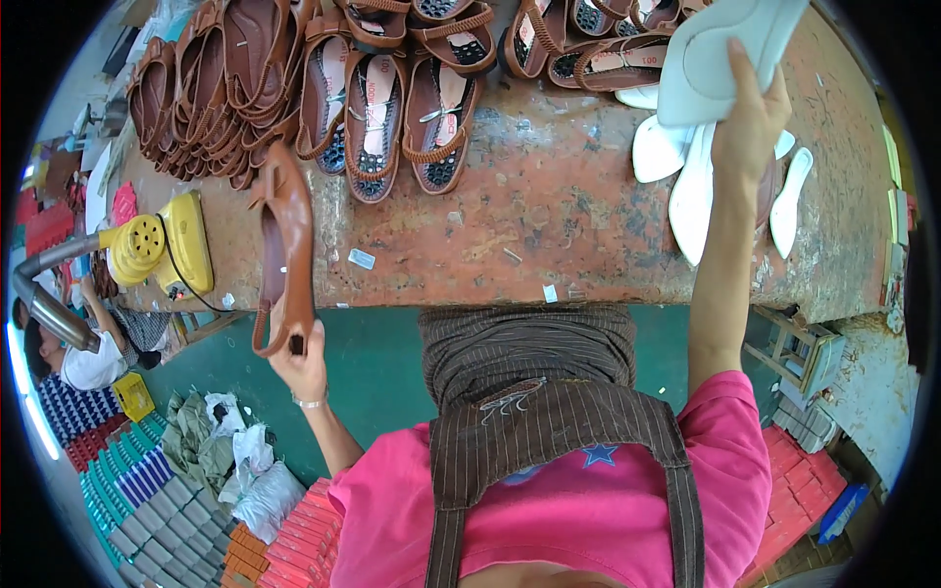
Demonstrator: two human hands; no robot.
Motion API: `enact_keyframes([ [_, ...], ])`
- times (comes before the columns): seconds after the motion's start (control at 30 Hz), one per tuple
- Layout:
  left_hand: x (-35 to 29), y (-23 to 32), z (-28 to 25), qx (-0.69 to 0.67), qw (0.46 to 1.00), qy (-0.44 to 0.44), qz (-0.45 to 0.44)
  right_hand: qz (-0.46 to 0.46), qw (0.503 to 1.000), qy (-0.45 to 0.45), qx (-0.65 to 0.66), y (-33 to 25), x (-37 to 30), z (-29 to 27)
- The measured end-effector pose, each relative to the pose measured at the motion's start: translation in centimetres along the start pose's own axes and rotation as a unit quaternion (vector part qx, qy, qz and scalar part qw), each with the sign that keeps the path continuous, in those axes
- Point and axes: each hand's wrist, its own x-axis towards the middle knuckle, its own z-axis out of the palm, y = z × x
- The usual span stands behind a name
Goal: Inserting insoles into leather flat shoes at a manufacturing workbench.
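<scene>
My left hand (300,361) is closed around the heel end of a brown sandal (292,230) with a bow on its toe strap, held up at the table's front edge. At the upper right, my right hand (753,113) grips a wide white insole piece (708,59), thumb lying across its face. Below that hand, several white insoles (694,201) lie on the table, partly covered by my wrist and forearm. One slim white insole (789,206) lies apart, to the right of my forearm.
Nested brown sandals (230,73) are heaped at the table's far left, with more sandals (374,118) along the back. A yellow machine (181,245) with a lamp arm stands at the left edge of the worn table (470,235). Red boxes (304,539) stack on the floor; another person (93,363) sits far left.
</scene>
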Motion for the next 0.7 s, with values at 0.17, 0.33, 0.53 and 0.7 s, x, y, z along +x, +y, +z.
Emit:
enact_keyframes([
  [0.17, 0.4, -4.1, 1.6, 0.382, 0.915, -0.055, 0.117, 0.242, 0.897, -0.138, 0.343, -2.3, -5.1, -0.5],
  [0.33, 1.0, 9.2, 2.3, 0.392, 0.862, -0.273, -0.168, 0.359, 0.837, -0.119, 0.395, -0.8, -11.9, -3.1],
  [0.53, 7.3, 12.0, 17.6, 0.202, 0.931, -0.065, 0.298, 0.389, 0.729, -0.136, 0.547, -1.5, -15.3, -2.2],
  [0.7, 11.8, 11.9, 22.8, 0.473, 0.837, -0.040, 0.271, 0.359, 0.762, -0.148, 0.519, -2.6, -15.9, -3.1],
])
